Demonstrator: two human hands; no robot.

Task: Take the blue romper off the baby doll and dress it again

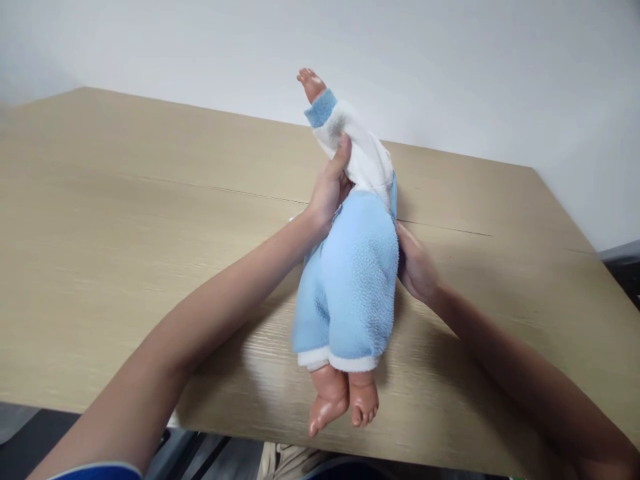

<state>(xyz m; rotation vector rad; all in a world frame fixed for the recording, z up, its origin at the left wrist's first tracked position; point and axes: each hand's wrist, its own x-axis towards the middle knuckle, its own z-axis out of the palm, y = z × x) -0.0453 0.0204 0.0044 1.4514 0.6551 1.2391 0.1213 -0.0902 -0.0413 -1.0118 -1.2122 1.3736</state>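
Note:
A baby doll [357,267] in a fuzzy light-blue and white outfit is tipped on its side above the table, its bare plastic feet toward me. One doll arm points up and away, with a blue cuff and a small plastic hand. My left hand [331,180] grips the doll's upper body from the left, thumb over the white sleeve and the other fingers mostly hidden. On the right, my right hand [416,263] presses against the doll's back, its fingertips out of sight behind the blue cloth. The doll's head is hidden from view.
A light wood-grain table [125,267] spreads under the doll, with a thin seam running across it. Behind its far edge stands a pale wall [200,53]. A dark object [625,267] sits beyond the right edge. My lap shows below the near edge.

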